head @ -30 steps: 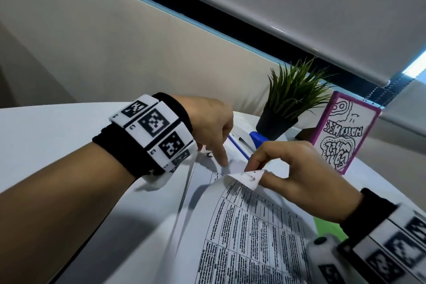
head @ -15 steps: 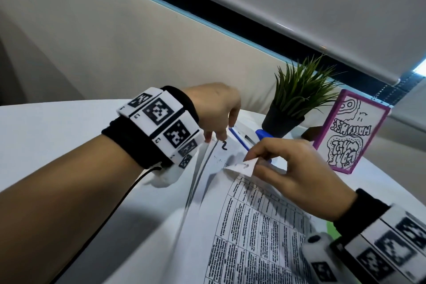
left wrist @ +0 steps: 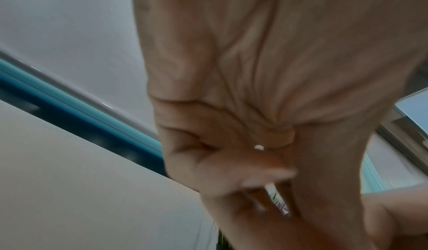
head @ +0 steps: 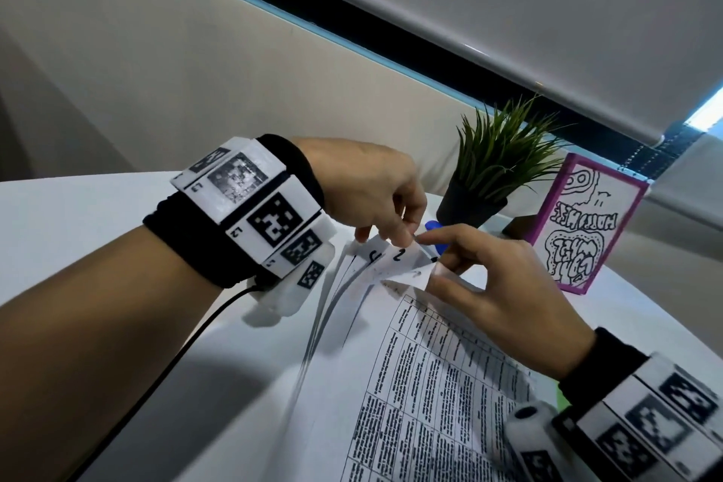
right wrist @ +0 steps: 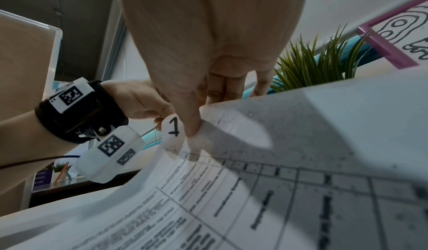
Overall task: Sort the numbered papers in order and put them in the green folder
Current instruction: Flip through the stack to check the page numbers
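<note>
Papers (head: 430, 383) lie fanned on my white table (head: 78, 231); my right hand (head: 504, 301) pinches the folded top corner, my left hand (head: 367, 188) pinches the next corners at its 10 o'clock. Green folder (head: 560, 398) peeks out under the stack at 4 o'clock.

The numbered papers (head: 414, 383) form a fanned stack of white sheets printed with tables of small black text, lying in the lower middle of the head view. Their far corners are lifted and curled, showing handwritten numbers: 4, 2 and 1. A sliver of green folder (head: 560, 399) shows at lower right, under the stack.
</note>
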### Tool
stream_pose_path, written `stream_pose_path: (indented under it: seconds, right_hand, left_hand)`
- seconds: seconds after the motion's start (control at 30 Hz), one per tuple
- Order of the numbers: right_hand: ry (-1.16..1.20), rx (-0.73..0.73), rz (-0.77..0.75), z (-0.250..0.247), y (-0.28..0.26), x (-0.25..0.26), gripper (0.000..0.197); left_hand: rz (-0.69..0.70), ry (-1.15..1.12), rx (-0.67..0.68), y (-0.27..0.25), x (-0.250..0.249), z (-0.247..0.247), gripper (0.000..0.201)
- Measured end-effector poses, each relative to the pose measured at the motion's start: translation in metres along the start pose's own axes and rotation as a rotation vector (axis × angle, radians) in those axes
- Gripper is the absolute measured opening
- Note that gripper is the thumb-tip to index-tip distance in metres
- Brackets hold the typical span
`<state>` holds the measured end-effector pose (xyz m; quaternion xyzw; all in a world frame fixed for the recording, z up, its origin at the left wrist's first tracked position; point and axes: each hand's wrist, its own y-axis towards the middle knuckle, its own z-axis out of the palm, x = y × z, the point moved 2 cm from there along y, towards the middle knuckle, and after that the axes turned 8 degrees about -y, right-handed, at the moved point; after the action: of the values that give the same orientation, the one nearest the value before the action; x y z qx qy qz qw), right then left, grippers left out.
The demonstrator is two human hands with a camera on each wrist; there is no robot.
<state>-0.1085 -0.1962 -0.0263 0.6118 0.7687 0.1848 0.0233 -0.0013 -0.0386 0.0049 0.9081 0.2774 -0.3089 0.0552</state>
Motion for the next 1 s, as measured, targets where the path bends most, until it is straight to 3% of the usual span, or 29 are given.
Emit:
stream_pose_path:
  seconds: [0.2,0.53,0.7,0.9,1.0]
  right_hand:
    - [0.024,-0.080,0.004,0.001,-0.004,-0.006,0.025]
    - [0.043,-0.082,-0.056,-0.002,-0.006,-0.007,0.016]
    - [0.086,-0.018,-0.089,-0.001,-0.008,-0.010,0.018]
    - [0.219,0.091,-0.060,0.005,-0.010,-0.011,0.009]
    - [0.304,0.107,-0.010,0.008,-0.010,-0.013,0.018]
  left_hand:
    - [0.012,-0.117,0.036,0.001,-0.003,0.002,0.029]
    - [-0.016,-0.285,0.118,0.001,0.002,0.005,0.028]
    - [-0.085,-0.036,-0.054,0.004,0.010,0.001,0.021]
    - [-0.084,0.080,-0.071,0.010,0.015,0.005,0.013]
    - [-0.050,0.099,-0.077,0.013,0.016,0.005,0.020]
